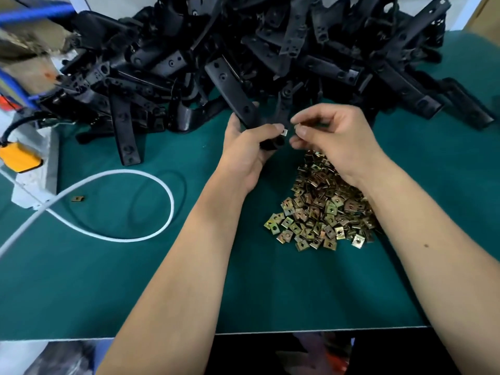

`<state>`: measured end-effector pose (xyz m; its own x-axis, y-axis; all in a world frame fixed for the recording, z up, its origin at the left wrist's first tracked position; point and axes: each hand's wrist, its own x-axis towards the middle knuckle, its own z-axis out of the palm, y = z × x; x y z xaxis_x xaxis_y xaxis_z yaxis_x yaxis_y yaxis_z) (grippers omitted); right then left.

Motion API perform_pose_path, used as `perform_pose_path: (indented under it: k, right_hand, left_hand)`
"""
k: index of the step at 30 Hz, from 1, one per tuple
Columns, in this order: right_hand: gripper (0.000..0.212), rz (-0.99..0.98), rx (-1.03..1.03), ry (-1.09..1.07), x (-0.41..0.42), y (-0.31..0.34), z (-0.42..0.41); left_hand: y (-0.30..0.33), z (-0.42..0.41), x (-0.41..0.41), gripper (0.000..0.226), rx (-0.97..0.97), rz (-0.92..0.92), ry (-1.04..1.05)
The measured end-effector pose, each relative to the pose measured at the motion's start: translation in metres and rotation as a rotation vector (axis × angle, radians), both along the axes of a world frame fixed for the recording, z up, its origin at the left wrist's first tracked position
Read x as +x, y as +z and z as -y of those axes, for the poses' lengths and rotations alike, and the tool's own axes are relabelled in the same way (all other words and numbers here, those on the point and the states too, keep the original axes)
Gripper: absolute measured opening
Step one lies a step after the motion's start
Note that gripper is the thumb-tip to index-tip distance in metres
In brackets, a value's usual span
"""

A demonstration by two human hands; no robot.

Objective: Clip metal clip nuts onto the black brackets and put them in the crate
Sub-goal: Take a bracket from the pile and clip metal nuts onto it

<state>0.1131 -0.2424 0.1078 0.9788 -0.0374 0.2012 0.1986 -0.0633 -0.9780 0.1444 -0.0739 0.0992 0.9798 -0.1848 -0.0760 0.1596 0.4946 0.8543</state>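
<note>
The black bracket [244, 104] in hand sits above the middle of the green table [108, 280], just in front of the big heap of brackets [270, 44] that fills the far edge. The left hand [249, 147] grips its lower end, fingers curled round it and the thumb pressed beside a small bright clip nut [284, 132] that seems already seated on the bracket's tip. The right hand [332, 139] is just beside it, thumb and forefinger pinched together on what looks like a second clip nut, though the piece is too small and too covered by the fingertips to be sure. Below the right wrist lies the loose pile of clip nuts [322, 209], nearer the front edge. To do this step well, I would hold the bracket steady, line the nut's open side up square with the bracket edge, and push it straight on until its hole sits over the bracket's hole; a skewed push would likely jam or spring off. A stray nut [78, 198] lies toward the left edge inside a loop of white cable [151, 182], near a yellow plug [19, 158] on a white power strip [40, 169]. No crate is in view, and the bracket's lower end is hidden in the left palm.
</note>
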Motion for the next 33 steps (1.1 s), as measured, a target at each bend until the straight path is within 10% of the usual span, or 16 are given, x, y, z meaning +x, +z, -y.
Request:
perform_pose_path:
  k: [8, 33]
  right_hand:
    - [0.009, -0.077, 0.334, -0.238, -0.003, -0.004, 0.000]
    - [0.013, -0.080, 0.268, -0.184, -0.006, -0.002, -0.011]
  left_hand:
    - [0.001, 0.004, -0.007, 0.053, 0.057, 0.044, -0.118]
    - [0.001, -0.002, -0.005, 0.034, 0.011, -0.112, -0.107]
